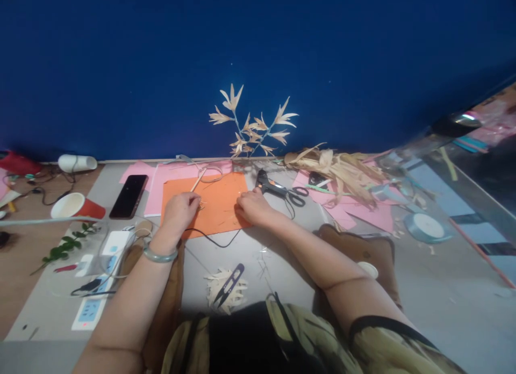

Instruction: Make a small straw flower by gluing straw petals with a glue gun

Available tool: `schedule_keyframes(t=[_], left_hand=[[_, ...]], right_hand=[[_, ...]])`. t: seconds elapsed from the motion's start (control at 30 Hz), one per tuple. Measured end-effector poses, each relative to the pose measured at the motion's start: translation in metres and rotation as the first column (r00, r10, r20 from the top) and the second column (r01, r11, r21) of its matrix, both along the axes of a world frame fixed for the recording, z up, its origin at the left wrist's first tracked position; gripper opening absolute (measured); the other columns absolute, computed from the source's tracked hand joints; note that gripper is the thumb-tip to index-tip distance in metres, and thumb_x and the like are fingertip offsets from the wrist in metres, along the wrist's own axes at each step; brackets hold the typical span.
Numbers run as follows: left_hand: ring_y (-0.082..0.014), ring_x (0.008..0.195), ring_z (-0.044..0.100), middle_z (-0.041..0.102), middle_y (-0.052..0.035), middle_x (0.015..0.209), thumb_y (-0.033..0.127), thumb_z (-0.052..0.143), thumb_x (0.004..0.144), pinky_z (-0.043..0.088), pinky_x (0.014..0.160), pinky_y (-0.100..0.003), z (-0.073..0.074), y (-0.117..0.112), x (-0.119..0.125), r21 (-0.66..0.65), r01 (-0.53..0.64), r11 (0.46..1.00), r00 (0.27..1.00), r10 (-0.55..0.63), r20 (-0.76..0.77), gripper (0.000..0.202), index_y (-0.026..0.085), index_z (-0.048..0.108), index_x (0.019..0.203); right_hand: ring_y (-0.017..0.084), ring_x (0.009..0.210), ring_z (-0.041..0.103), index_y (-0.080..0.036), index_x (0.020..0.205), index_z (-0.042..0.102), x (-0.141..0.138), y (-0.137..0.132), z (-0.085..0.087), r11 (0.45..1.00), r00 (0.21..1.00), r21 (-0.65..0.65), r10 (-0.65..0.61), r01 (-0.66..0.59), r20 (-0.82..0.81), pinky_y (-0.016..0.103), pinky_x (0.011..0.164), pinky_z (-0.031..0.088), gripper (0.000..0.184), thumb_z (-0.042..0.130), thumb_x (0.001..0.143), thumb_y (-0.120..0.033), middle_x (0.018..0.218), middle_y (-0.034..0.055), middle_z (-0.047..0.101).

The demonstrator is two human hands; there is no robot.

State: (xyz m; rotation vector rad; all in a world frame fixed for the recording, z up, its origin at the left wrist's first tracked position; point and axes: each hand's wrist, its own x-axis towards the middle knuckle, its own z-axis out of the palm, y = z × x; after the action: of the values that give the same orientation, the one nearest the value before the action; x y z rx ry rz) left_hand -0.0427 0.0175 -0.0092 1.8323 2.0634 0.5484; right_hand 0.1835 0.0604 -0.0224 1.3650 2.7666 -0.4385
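Both my hands rest on an orange paper sheet [220,202] on the grey table. My left hand [180,208], a green bangle on its wrist, is curled into a loose fist at the sheet's left side; a thin wooden stick [197,180] leans out just above it. At the sheet's right edge my right hand [250,206] has its fingers closed, pinching something too small to make out. Black-handled scissors [282,190] lie just right of the right hand.
A dried-leaf sprig [252,128] stands against the blue wall, with dried husks [342,168] and pink paper [363,210] to the right. A phone [129,195], red cup [76,206], power strip [100,280], thread snips [229,284] on leaf strips, and ribbon roll [427,227] lie around.
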Motion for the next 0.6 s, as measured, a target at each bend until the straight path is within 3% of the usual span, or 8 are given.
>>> schedule_keyframes(t=[0.17,0.27,0.37,0.47,0.6], left_hand=[[-0.0286,0.083,0.066,0.074,-0.0136,0.091,0.028,0.048,0.083,0.042,0.074,-0.036,-0.003,-0.001,0.001,-0.032,0.017,0.999,0.975,-0.024,-0.223,0.031,0.018,0.075,0.095],[-0.0298,0.086,0.065,0.07,-0.0157,0.101,0.025,0.048,0.084,0.041,0.082,-0.042,-0.006,-0.001,0.003,0.013,0.05,0.999,0.964,-0.045,-0.26,0.031,0.016,0.073,0.099],[-0.0247,0.085,0.065,0.068,-0.0123,0.102,0.027,0.053,0.083,0.044,0.083,-0.038,-0.009,-0.002,0.011,0.075,0.136,0.988,0.988,-0.13,-0.086,0.029,0.016,0.072,0.101],[-0.0205,0.088,0.064,0.07,-0.0085,0.099,0.031,0.057,0.083,0.046,0.082,-0.031,-0.013,-0.003,0.024,0.119,0.308,0.944,0.934,-0.323,0.152,0.024,0.019,0.073,0.097],[-0.0212,0.085,0.066,0.074,-0.0068,0.088,0.026,0.055,0.084,0.044,0.085,-0.034,-0.016,-0.004,0.034,0.138,0.348,0.927,0.917,-0.368,0.157,0.02,0.021,0.075,0.084]], right_hand=[[0.024,0.083,0.062,-0.008,0.081,0.069,-0.002,0.001,-0.006,0.999,0.998,-0.006,0.033,-0.032,0.053,0.036,0.076,0.025,0.023,0.048,0.087,-0.014,0.09,0.0175,0.069],[0.024,0.083,0.061,-0.008,0.083,0.068,-0.003,0.002,-0.005,0.999,0.998,0.006,0.038,-0.039,0.045,0.036,0.075,0.025,0.023,0.046,0.088,-0.014,0.089,0.0171,0.069],[0.023,0.087,0.06,-0.009,0.087,0.066,-0.003,-0.001,0.001,0.998,0.999,0.03,0.052,-0.052,0.011,0.035,0.078,0.025,0.022,0.046,0.09,-0.017,0.093,0.0158,0.068],[0.021,0.084,0.058,-0.012,0.085,0.063,-0.002,-0.006,0.01,0.994,0.99,0.065,0.099,-0.093,-0.097,0.034,0.08,0.026,0.016,0.05,0.087,-0.02,0.09,0.0124,0.067],[0.014,0.064,0.051,-0.015,0.078,0.058,-0.001,-0.011,0.016,0.995,0.92,0.047,0.101,-0.09,-0.378,0.029,0.074,0.029,0.008,0.052,0.083,-0.016,0.071,0.0026,0.063]])
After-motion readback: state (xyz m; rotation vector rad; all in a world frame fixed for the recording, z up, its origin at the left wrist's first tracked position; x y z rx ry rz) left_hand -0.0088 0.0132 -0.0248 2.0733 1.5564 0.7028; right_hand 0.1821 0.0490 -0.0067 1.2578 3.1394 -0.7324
